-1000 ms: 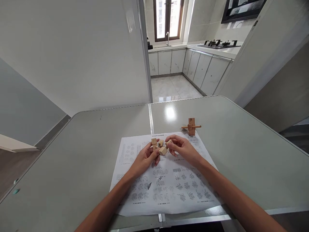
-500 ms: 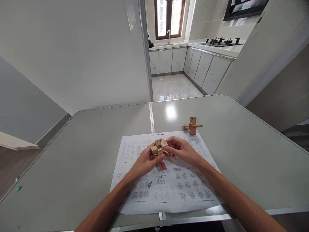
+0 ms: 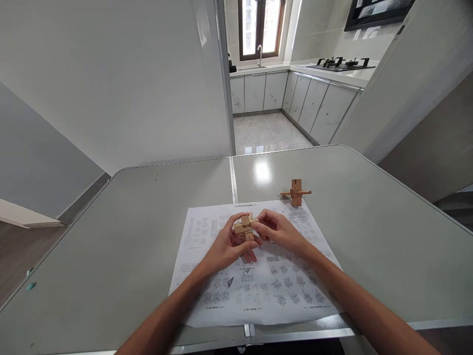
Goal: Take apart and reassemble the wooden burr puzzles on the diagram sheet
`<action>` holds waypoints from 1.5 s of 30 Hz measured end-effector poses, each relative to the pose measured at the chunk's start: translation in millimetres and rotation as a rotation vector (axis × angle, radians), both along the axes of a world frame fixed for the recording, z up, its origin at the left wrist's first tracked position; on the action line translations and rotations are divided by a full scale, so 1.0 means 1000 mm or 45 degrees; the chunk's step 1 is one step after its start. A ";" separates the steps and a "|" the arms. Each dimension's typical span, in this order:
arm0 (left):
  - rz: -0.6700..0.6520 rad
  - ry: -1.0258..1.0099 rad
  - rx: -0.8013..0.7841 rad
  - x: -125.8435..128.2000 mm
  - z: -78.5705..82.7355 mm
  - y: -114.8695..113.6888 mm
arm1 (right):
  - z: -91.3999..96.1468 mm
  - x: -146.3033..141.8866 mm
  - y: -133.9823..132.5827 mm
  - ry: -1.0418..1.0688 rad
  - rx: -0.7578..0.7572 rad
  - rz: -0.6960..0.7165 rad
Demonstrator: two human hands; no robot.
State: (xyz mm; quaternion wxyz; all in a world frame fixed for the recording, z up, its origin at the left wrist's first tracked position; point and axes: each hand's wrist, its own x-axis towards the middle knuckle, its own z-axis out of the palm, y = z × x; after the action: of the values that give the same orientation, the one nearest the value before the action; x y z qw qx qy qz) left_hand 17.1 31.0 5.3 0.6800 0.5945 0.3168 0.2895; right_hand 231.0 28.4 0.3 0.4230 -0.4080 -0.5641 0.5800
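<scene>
A small wooden interlocking puzzle (image 3: 244, 226) of pale blocks is held just above a printed instruction sheet (image 3: 254, 286). My left hand (image 3: 226, 248) grips it from the left and below, fingers curled around its underside. From the right, my right hand (image 3: 278, 232) pinches the puzzle's right end with thumb and fingertips. The blocks are pushed together into a compact cross shape.
A second wooden cross-shaped puzzle (image 3: 296, 192) stands on the grey folding table (image 3: 111, 236) just beyond the sheet's far right corner. A seam runs down the table's middle. Beyond the table an open doorway leads to a kitchen with white cabinets (image 3: 295, 98).
The loose blocks, spread apart a second ago, have been pressed together into one compact cluster. Both hands have closed in on it and shifted slightly toward me.
</scene>
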 end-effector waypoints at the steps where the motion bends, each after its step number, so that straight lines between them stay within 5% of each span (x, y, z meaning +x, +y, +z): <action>1: 0.000 0.001 0.003 0.000 -0.001 0.000 | 0.000 0.000 0.000 0.001 -0.008 -0.003; 28: 0.119 0.155 0.158 -0.002 0.003 -0.004 | -0.005 -0.001 0.001 -0.027 -0.064 -0.050; 35: 0.304 0.139 0.127 0.001 0.002 -0.001 | -0.008 -0.003 0.002 0.020 -0.052 -0.046; 42: 0.723 0.069 0.035 0.000 0.001 0.008 | -0.012 -0.001 0.002 -0.379 0.301 -0.422; 45: 0.746 0.080 0.029 0.000 0.001 0.009 | -0.019 -0.001 0.001 -0.620 0.553 -0.400</action>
State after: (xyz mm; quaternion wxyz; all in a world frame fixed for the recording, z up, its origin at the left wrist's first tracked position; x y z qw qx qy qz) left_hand 17.0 39.7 6.5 0.5507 0.4939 0.4927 0.4584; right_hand 229.8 29.5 -18.9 0.4371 -0.5165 -0.6887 0.2603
